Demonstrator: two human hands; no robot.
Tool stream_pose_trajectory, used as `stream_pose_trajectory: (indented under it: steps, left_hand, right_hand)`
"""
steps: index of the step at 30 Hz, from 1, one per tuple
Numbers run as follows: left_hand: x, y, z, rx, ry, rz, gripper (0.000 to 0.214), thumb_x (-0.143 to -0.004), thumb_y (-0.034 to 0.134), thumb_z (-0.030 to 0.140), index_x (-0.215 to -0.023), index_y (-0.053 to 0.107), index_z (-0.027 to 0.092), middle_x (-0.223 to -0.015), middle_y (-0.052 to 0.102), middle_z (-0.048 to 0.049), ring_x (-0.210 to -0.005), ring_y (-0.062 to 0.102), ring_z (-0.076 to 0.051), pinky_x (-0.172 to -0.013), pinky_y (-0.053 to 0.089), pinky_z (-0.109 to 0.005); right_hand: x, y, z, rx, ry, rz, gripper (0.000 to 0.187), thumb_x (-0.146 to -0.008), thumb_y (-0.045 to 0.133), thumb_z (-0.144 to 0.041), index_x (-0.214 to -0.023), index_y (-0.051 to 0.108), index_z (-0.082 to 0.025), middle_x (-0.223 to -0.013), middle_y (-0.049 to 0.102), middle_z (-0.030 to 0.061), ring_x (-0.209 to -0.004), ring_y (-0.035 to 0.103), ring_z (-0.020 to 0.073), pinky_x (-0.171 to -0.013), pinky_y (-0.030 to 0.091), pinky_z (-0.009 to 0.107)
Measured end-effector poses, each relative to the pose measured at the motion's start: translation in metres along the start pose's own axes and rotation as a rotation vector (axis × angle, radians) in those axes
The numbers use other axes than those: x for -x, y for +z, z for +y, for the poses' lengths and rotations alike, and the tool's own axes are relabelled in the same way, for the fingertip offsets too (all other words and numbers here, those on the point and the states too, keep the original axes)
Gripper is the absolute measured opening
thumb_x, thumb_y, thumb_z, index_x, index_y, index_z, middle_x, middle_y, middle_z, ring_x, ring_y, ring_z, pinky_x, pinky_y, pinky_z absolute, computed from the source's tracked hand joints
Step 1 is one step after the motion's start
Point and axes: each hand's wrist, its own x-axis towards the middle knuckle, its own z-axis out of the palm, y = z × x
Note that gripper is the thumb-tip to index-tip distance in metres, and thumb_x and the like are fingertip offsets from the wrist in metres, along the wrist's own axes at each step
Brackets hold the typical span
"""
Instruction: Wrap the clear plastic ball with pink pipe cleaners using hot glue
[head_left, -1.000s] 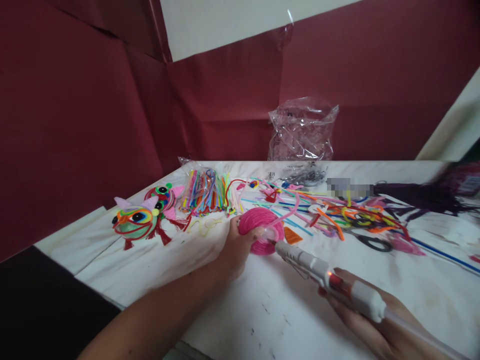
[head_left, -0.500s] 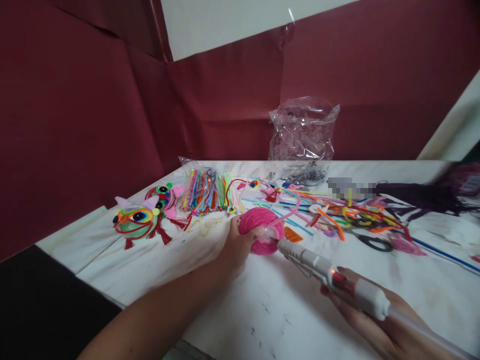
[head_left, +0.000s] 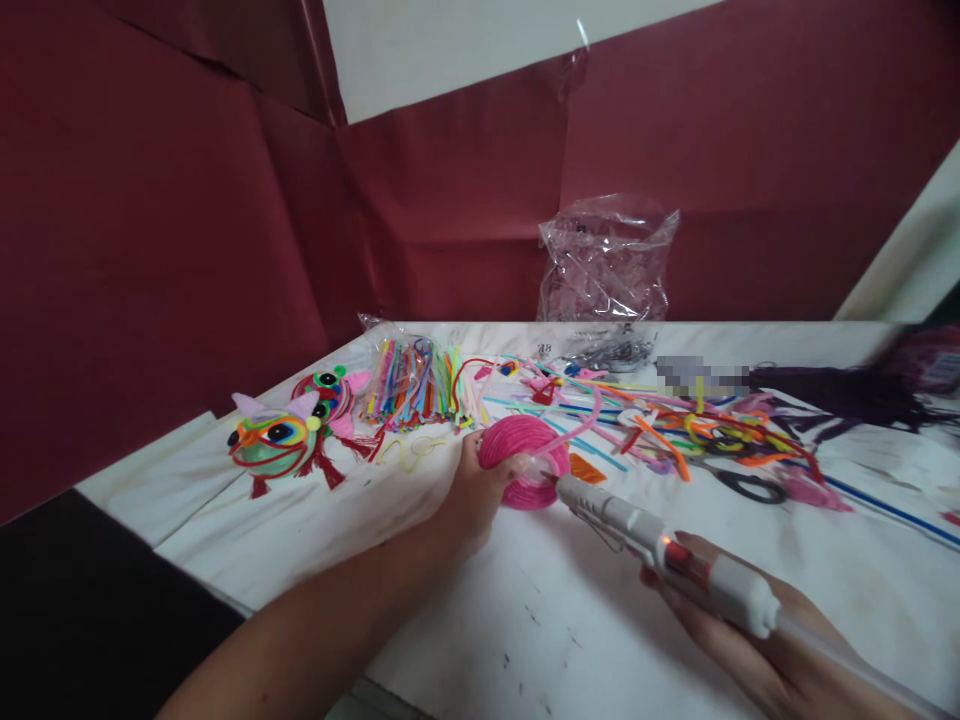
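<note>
My left hand grips a round pink ball wound with pipe cleaner and rests it on the white table; a loose pink strand rises from it toward the back. My right hand is wrapped round a white glue gun with a glowing red light. The gun's nozzle touches the ball's lower right side, close to my left thumb.
Two finished pipe-cleaner fish figures lie at the left. A bundle of coloured pipe cleaners, loose strands, black scissors and a clear plastic bag sit behind. Red paper covers the wall.
The glue gun's nozzle has slid a little further in against the pink ball. My left hand and the ball have stayed put.
</note>
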Motion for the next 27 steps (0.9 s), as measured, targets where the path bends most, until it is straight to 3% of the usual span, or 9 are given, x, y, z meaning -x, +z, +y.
stream_pose_trajectory:
  steps: [27]
  left_hand:
    - [0.0006, 0.0037, 0.003, 0.001, -0.007, 0.034, 0.057, -0.054, 0.083, 0.026, -0.103, 0.054, 0.021, -0.088, 0.066, -0.0029, -0.081, 0.063, -0.02, -0.077, 0.049, -0.034]
  right_hand:
    - [0.0016, 0.0035, 0.0095, 0.062, -0.066, 0.029, 0.018, -0.086, 0.054, -0.042, -0.075, 0.059, -0.029, -0.067, 0.069, -0.0001, -0.056, 0.065, 0.0201, -0.051, 0.055, 0.026]
